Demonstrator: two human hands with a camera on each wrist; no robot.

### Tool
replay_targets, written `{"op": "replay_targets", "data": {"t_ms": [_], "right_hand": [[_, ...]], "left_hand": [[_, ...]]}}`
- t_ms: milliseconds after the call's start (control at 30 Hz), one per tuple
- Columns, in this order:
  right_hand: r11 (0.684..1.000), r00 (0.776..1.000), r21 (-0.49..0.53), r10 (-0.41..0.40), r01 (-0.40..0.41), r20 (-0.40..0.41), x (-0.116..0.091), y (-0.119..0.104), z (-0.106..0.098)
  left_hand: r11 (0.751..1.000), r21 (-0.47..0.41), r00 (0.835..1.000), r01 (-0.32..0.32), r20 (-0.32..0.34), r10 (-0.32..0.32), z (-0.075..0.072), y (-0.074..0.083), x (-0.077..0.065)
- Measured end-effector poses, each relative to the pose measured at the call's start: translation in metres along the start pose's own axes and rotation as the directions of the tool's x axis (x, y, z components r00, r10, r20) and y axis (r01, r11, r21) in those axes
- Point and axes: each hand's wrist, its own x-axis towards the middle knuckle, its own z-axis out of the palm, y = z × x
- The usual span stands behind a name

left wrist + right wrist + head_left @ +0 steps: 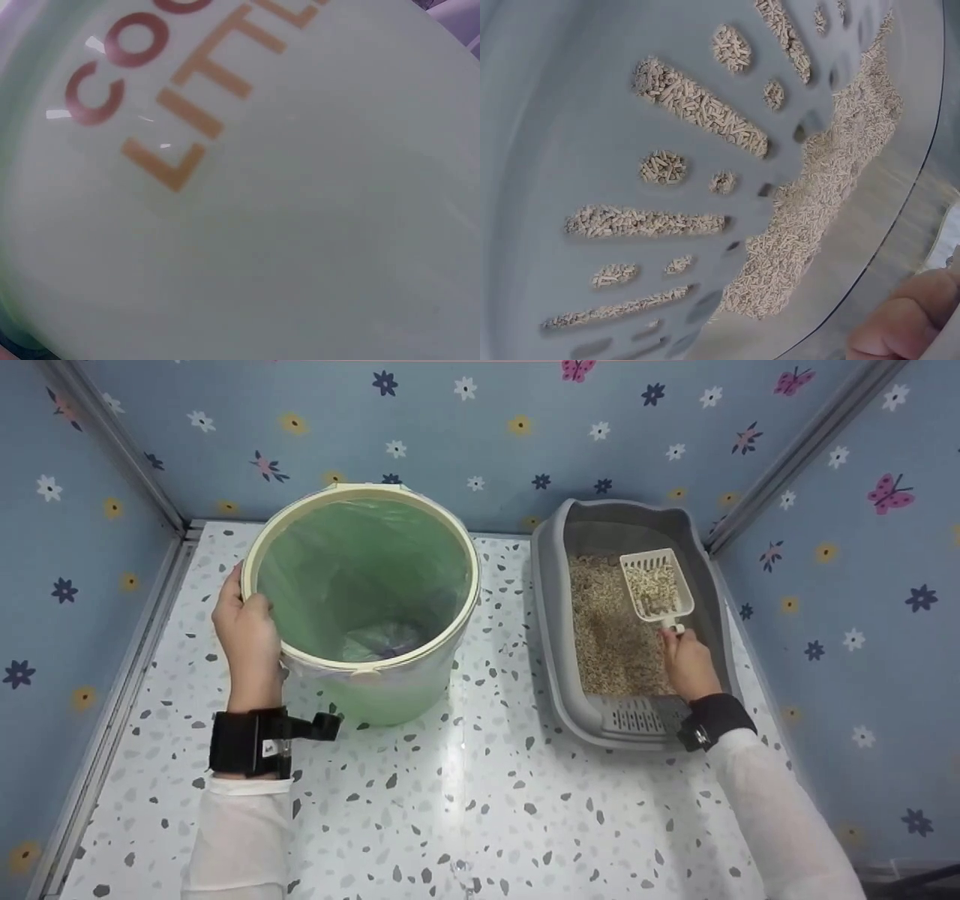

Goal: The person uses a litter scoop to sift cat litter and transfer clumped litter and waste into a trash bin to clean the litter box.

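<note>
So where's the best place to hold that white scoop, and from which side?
Probably its handle, from your near side, where the right hand grips it. The handle points toward you; the slotted basket faces away and holds pellets.

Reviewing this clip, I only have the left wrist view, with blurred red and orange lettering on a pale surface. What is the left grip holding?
Observer: In the head view, the left grip holds the cream rim of a green bin.
Operator: My view doesn't show the other side. What's the right grip doing?
Observer: The right grip holds a white scoop loaded with pale pellets, over a gray tray.
</note>
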Motion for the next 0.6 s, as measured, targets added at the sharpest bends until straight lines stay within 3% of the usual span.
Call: {"op": "replay_targets", "data": {"t_ms": [233, 600], "right_hand": [[1.0, 0.999, 0.02, 0.013, -0.012, -0.034, 0.0013, 0.0011, -0.0036], [0.998, 0.985, 0.066, 0.018, -0.006, -0.171, 0.0027, -0.0048, -0.0069]], "left_hand": [[1.0, -0.011, 1.0, 0.0, -0.004, 0.0, 0.0015, 0.0007, -0.001], [1.0, -0.012, 1.0, -0.003, -0.009, 0.002, 0.0009, -0.0009, 0.0]]}}
